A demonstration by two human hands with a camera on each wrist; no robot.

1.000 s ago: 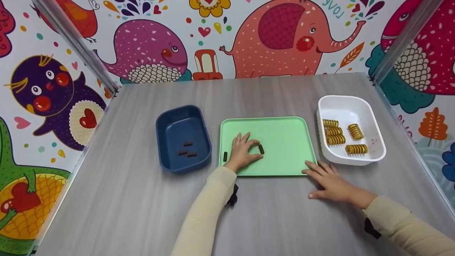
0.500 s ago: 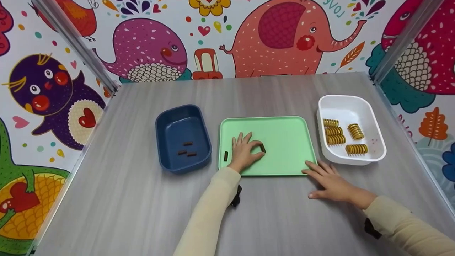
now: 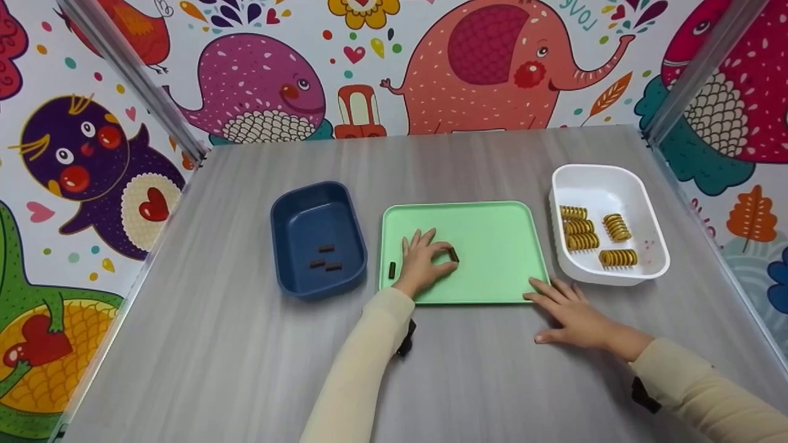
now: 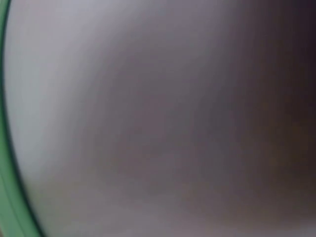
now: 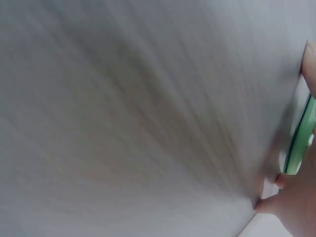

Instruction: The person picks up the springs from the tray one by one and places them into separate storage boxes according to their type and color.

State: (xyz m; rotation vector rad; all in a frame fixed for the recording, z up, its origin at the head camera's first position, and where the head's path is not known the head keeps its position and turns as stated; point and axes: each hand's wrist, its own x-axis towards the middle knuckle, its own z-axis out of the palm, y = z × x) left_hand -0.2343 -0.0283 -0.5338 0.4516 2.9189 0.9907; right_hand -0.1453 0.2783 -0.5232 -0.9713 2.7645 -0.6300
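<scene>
My left hand (image 3: pixel 422 264) is over the left half of a green tray (image 3: pixel 492 234), its thumb and index finger pinching a small dark brown stick (image 3: pixel 454 255) by its ends. Another such brown stick (image 3: pixel 392 270) lies near the tray's left edge, beside the wrist. At the tray's front right corner, my right hand (image 3: pixel 575 317) rests with fingers spread, the fingertips touching the rim and the thumb on the table. The left wrist view is mostly blurred table with a strip of the tray's rim (image 4: pixel 11 192); neither the left hand nor the stick shows there.
A blue bin (image 3: pixel 317 215) left of the tray contains several brown sticks (image 3: pixel 326 248). To the right, a white bin (image 3: pixel 646 227) contains several yellow coil springs (image 3: pixel 617 258). Patterned panels (image 3: pixel 369 61) border the grey table (image 3: pixel 246 344) at the back and sides.
My left hand has shifted slightly right and the pinched stick has moved a little with it. The right hand has stayed in place.
</scene>
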